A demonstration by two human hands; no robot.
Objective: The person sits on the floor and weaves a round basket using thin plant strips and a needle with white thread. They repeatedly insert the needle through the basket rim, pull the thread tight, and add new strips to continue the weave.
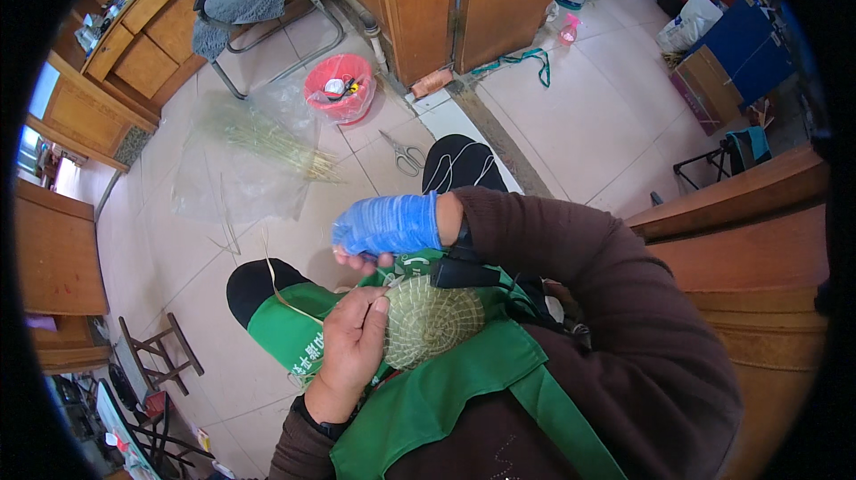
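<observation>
A round coiled piece of pale green straw [433, 323], stitched with light thread in rings, lies at my lap over a green apron [441, 406]. My left hand [354, 333] is bare and pinches its left edge between thumb and fingers. A flat straw strand [284, 296] runs up and left from that hand. Just above the piece is my right hand [384, 229], in a blue knitted glove with bare fingertips, its fingers curled. A bit of thread shows by those fingertips, but what they hold is hidden. White thread [447, 169] loops over my dark-clad knee.
Scissors [404, 156] lie on the tiled floor beyond my knees. Left of them, a straw bundle [287, 146] rests on clear plastic sheeting [200, 179]. A red lined bucket [341, 89], a metal-framed chair [247, 5] and a wooden folding stool [157, 353] stand around.
</observation>
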